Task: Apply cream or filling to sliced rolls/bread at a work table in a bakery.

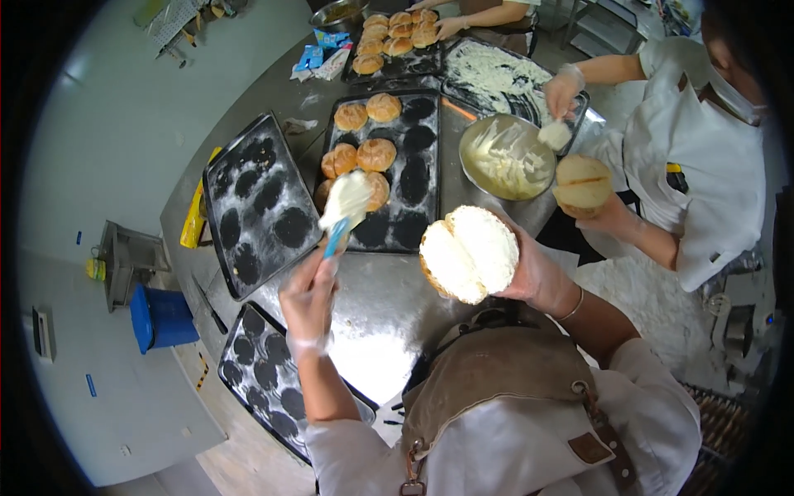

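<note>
The right hand [538, 269] supports a round, golden-crusted bun split open [469, 255], held above the near edge of the steel table [368, 289], its two cut faces thickly coated white; the left hand [310, 285] grips a blue-handled spatula [337, 238] loaded with white cream [346, 198], apart from the bun. Coating here looks nearly complete; closing the bun seems left. Beyond, closed brown buns [376, 155] sit on a black baking tray [419, 178]; whether they are filled I cannot tell. Farther right, a co-worker's hand [610, 219] holds another opened bun [583, 183], seemingly mostly uncoated.
</note>
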Demonstrator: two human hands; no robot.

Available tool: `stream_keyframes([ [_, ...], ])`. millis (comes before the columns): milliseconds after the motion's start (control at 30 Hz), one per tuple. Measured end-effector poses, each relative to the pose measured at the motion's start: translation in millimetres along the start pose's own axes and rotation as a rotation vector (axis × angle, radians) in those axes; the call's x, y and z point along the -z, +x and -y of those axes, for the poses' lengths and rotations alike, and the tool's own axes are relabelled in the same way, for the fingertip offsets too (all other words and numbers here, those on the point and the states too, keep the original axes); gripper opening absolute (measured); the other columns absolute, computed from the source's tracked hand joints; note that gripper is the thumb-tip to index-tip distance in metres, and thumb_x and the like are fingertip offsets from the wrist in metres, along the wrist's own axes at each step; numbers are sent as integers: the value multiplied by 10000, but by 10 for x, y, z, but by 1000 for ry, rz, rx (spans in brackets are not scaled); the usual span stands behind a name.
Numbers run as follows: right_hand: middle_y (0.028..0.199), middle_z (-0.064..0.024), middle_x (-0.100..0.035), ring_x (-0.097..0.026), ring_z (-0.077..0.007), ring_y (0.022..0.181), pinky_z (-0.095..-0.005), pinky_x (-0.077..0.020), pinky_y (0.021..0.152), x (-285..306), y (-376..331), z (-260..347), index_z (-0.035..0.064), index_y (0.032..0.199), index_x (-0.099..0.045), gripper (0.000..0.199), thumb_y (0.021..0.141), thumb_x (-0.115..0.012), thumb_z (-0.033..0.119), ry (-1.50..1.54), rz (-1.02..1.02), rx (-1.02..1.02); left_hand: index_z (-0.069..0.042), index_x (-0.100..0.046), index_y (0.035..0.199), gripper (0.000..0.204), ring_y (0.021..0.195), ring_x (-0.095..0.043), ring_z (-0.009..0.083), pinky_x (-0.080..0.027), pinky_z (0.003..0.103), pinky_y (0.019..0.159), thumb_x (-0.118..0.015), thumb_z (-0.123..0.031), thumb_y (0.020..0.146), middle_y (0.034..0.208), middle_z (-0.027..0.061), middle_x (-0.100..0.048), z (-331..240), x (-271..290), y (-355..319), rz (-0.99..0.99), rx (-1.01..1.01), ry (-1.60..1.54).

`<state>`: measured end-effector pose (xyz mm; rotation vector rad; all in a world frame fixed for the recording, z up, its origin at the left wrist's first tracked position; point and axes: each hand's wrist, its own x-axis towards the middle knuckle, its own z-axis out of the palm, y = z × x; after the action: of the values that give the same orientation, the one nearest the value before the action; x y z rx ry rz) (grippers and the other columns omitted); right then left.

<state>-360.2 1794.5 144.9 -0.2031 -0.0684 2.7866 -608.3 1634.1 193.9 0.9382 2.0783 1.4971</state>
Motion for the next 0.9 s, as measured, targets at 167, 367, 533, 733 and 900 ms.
stream_keyframes([
  [167, 1397, -101, -541, -521, -300, 1276, -541, -362, 1092, 89, 97, -5, 108, 1314, -569, 470, 1002, -433, 433, -89, -155, 77, 14, -686, 1109, 341, 483, -416, 31, -300, 186, 428, -622, -285, 957, 614, -25, -523, 522, 576, -332, -49, 29, -188],
  [367, 1452, -107, -479, -443, -322, 1338, -601, -295, 1103, -186, 495, 278, 154, 1376, -512, 604, 950, -455, 577, 25, -25, 109, 2, -644, 1063, 376, 404, -408, 47, -258, 190, 368, -669, -346, 924, 563, 7, -533, 945, 585, -613, -134, 248, -466],
  [533, 1503, -125, -405, -320, -348, 1411, -674, -182, 1121, -350, 1097, 694, 205, 1418, -465, 761, 812, -657, 622, 76, 59, 122, 20, -600, 1098, 385, 406, -408, 49, -268, 178, 349, -659, -325, 940, 566, 0, -502, 773, 244, -579, -250, 318, -613],
  [733, 1489, -153, -395, -366, -371, 1377, -660, -252, 1104, -160, 2331, 1590, 212, 1429, -420, 770, 823, -644, 632, -75, 273, 157, 26, -572, 1148, 400, 401, -388, 57, -277, 195, 343, -622, -324, 962, 586, 3, -506, 631, -141, -161, -355, 347, -526],
  [900, 1483, -133, -396, -363, -336, 1369, -596, -272, 1114, -106, 3172, 2516, 198, 1422, -411, 676, 890, -590, 575, 45, -48, 245, -1, -494, 1209, 411, 415, -383, 62, -287, 199, 354, -607, -317, 972, 613, 4, -502, 805, -394, 187, -395, 311, -625],
])
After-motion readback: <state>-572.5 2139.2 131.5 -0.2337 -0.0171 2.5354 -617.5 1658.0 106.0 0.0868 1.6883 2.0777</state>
